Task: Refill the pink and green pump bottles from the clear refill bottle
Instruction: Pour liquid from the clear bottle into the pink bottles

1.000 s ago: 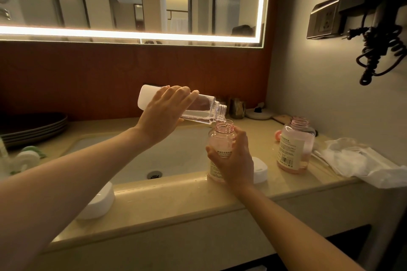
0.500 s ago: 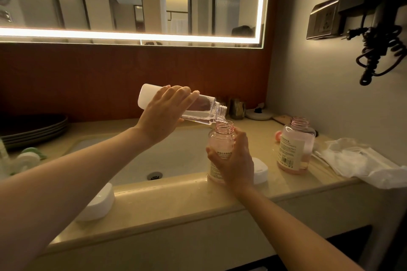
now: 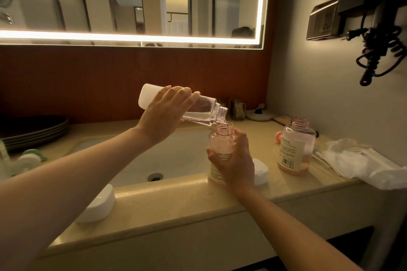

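Observation:
My left hand (image 3: pixel 164 114) grips the clear refill bottle (image 3: pixel 203 111), tipped nearly flat with its open neck over the mouth of a pink bottle (image 3: pixel 221 141). Clear liquid runs from the neck into that mouth. My right hand (image 3: pixel 234 160) holds the pink bottle upright on the counter's front edge beside the sink. A second open pink bottle (image 3: pixel 296 146), with pink liquid in it, stands alone to the right. A pink pump piece (image 3: pixel 278 136) lies behind it. A green and white pump part (image 3: pixel 30 157) lies at the far left.
The sink basin (image 3: pixel 167 158) sits under the pouring. White caps lie on the counter rim (image 3: pixel 99 204) and behind my right hand (image 3: pixel 261 170). Crumpled white plastic (image 3: pixel 361 163) lies at the right. Dark plates (image 3: pixel 35 128) are stacked far left. A hair dryer (image 3: pixel 374 35) hangs on the right wall.
Both hands and both bottles stay where they were; the refill bottle keeps its tilt over the pink bottle's mouth.

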Demonstrator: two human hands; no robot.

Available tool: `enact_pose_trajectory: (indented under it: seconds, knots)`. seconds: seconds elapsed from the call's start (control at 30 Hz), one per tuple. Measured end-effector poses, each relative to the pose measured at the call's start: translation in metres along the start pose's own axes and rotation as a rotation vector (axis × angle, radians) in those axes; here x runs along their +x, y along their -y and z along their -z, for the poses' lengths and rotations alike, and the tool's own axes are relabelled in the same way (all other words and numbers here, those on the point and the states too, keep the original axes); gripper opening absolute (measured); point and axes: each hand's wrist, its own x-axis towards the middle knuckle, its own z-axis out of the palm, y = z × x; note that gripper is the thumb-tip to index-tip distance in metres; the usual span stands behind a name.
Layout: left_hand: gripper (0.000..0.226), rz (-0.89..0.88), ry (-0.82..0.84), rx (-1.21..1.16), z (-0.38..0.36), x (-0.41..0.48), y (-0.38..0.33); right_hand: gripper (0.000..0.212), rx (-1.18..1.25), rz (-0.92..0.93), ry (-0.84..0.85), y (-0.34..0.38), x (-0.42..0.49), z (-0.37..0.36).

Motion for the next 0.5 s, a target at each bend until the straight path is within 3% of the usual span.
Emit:
enact_pose_trajectory:
  seconds: [0.5]
  knots:
    - [0.069, -0.027, 0.009, 0.013, 0.004, 0.0043, 0.0008, 0.073, 0.013, 0.0, -0.006, 0.0, -0.0002, -0.0002]
